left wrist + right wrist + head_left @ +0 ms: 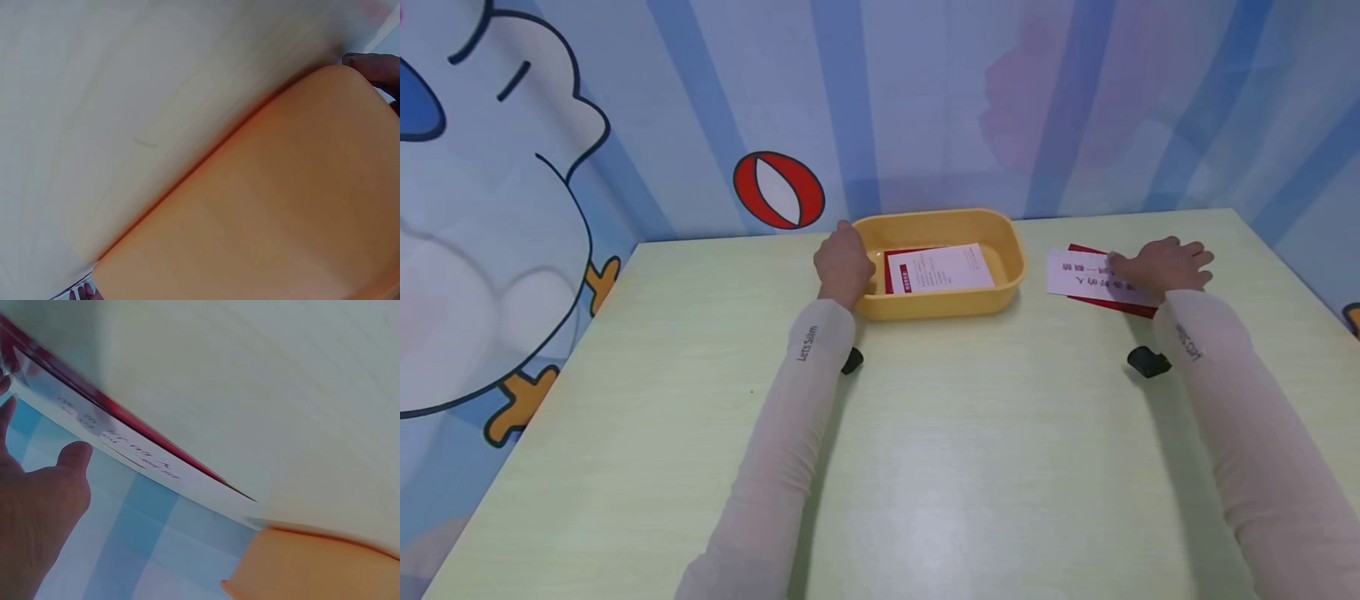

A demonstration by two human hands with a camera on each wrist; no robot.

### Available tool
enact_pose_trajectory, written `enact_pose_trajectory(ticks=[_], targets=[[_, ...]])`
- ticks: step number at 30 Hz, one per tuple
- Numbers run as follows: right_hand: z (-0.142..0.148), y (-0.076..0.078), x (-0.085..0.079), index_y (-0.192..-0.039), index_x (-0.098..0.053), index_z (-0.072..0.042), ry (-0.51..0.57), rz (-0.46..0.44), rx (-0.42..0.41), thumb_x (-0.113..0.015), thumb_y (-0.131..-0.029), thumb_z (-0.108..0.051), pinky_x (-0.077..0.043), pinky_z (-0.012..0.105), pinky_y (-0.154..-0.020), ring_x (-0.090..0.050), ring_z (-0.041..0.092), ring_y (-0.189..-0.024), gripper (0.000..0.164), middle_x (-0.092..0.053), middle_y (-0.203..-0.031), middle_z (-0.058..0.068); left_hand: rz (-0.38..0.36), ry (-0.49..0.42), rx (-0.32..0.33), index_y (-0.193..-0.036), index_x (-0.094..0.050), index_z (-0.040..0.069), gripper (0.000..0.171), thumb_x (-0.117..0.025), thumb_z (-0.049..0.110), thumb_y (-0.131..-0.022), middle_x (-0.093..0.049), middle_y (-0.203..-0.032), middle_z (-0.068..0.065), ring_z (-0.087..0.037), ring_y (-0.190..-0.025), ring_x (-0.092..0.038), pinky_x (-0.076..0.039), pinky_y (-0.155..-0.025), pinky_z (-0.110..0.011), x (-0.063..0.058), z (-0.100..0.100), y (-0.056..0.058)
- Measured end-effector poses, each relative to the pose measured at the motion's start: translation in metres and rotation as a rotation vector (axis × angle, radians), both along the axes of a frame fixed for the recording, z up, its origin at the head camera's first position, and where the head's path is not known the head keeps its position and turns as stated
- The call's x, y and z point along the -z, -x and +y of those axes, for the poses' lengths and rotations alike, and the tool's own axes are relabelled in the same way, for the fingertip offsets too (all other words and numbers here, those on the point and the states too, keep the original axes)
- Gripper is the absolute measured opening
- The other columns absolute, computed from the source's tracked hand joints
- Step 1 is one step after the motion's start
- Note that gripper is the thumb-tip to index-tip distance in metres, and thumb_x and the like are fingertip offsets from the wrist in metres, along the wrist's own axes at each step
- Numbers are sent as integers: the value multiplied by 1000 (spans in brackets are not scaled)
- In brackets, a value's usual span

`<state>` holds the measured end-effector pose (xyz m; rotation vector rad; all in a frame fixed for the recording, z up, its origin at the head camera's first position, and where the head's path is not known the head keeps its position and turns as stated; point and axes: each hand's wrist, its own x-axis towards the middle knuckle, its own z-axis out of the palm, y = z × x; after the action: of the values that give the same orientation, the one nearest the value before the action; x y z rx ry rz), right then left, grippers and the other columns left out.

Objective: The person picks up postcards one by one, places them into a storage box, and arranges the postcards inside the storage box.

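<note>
I have the left hand (844,265) curled around one end of the yellow basin (940,304), gripping its rim. Right of those fingers, inside it, a white sheet (946,267) overlaps a red card (889,277). The right hand (1167,265) is spread, thumb over a white slip (1075,277) and red backing (1137,310); I can't tell whether it touches.

The print on the white sheet (951,268) in the yellow tray (936,306) is too small to be read, much of the red card (1138,309) on the counter (970,417) is hidden by the lettered card (1072,276), both sleeves (775,454) are cut off by the head view's edges, and the yellow tray is cropped in both wrist views.
</note>
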<state>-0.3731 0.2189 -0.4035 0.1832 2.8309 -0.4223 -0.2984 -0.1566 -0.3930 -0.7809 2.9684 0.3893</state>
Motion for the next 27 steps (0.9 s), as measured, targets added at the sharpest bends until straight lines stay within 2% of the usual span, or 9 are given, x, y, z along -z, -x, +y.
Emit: enact_pose_trajectory(ticks=[13,17,21,27], targets=[[-5,-5,-4,-130,-29,25,-61,-22,-3,-38,-92,-60,-28,64,-106,-17,58,-127,94,-18,-134,49,-19,-22,-4,-132,-38,7,55,-69,22,-90,-59,-118,-8,-22,-100,-57,-54,-98,-35,-2,-1,0],[-6,-5,-4,-133,-28,25,-77,-26,0,-39,-90,-62,-29,64,-107,-17,58,-128,98,-17,-136,49,-19,-17,-4,-133,-37,7,55,-69,22,-90,-60,-119,-8,-21,-100,-57,-54,-98,-35,-2,0,-1],[-6,-6,-5,-137,-24,25,-79,-38,-12,-39,-90,-65,-26,66,-109,-12,61,-133,102,-10,-141,51,-10,-23,-9,-133,-37,8,56,-70,21,-89,-59,-119,-7,-21,-100,-57,-53,-99,-34,-2,0,-1],[-7,-4,-5,-139,-19,24,-45,-62,7,-38,-87,-72,-23,68,-109,-7,61,-134,111,-6,-142,51,-3,-5,-6,-133,-38,9,57,-71,22,-89,-60,-120,-7,-21,-99,-57,-54,-98,-34,-1,-1,0]])
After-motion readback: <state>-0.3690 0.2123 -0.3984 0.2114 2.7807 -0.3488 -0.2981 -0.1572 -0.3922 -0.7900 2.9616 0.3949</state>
